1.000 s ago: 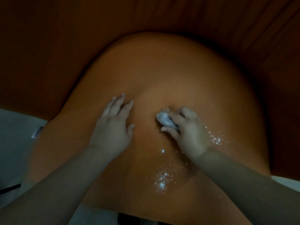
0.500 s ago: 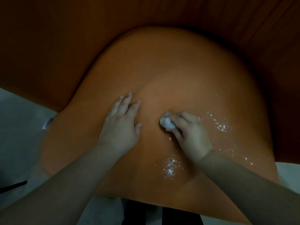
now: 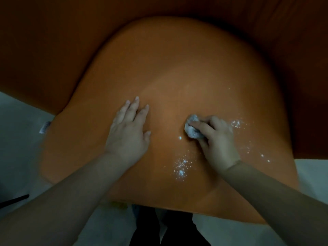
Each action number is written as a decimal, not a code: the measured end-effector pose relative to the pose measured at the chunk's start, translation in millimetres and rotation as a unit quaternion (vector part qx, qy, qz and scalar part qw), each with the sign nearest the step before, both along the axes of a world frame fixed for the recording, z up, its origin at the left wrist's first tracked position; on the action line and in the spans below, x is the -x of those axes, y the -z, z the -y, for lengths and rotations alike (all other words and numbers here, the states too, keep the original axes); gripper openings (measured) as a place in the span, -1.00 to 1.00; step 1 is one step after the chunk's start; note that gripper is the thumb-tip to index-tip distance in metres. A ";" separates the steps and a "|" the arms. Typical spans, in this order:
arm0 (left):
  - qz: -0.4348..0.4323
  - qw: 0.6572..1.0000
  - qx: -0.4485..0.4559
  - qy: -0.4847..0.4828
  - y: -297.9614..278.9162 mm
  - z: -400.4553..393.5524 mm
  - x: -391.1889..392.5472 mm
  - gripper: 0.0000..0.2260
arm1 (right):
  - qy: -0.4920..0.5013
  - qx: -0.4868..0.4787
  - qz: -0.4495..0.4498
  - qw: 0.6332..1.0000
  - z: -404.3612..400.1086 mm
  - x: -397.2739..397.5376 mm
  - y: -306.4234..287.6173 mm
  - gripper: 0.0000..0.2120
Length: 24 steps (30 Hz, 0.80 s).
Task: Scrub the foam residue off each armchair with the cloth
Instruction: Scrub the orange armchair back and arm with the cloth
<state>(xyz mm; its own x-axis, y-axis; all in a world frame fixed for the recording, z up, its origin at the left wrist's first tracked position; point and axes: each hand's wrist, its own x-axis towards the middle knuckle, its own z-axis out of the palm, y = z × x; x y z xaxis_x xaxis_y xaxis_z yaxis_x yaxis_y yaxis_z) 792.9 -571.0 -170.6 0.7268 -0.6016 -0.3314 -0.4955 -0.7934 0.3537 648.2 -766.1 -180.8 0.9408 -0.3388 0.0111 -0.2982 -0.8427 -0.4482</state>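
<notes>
From the head camera, looking down, a rounded orange armchair point(image 3: 177, 77) cushion fills most of the picture, with darker orange upholstery behind it along the top.

The left hand point(image 3: 128, 134) lies flat on the cushion, palm down, its fingers point(image 3: 134, 107) straight and slightly spread, holding nothing.

The right hand point(image 3: 217, 139) is just to the right of it, the two apart with a bare strip of orange between them. Its fingers point(image 3: 204, 126) are curled over a small wadded white cloth point(image 3: 192, 127), pressing it onto the cushion; part of the wad pokes out at the fingertips toward the left hand.

White specks of foam residue point(image 3: 182, 168) speckle the cushion near the front edge, between the two forearms. A second scatter point(image 3: 236, 123) lies just right of the right hand, and finer dots trail down toward the cushion's right edge. A single bright fleck point(image 3: 180, 137) sits just beside the cloth on its lower left.

A small tag point(image 3: 45, 126) shows at the cushion's left edge. Pale floor point(image 3: 19, 139) is visible on both sides, with a thin dark rod point(image 3: 14, 199) lying at the lower left. Dark trousers point(image 3: 168, 228) appear at the bottom centre.
</notes>
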 end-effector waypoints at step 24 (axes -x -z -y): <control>0.019 0.999 0.006 -0.049 2.8 39.7 16.7 -0.38 | 0.087 0.037 0.020 0.995 93.7 -34.0 0.5 -0.70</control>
<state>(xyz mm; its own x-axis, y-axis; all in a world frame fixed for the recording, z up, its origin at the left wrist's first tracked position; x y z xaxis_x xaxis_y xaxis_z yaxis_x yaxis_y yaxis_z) 776.2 -610.7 -173.4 0.7936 -0.5314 -0.2963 -0.4294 -0.8342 0.3459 682.1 -859.8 -181.3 0.8667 -0.4928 0.0775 -0.4255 -0.8114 -0.4008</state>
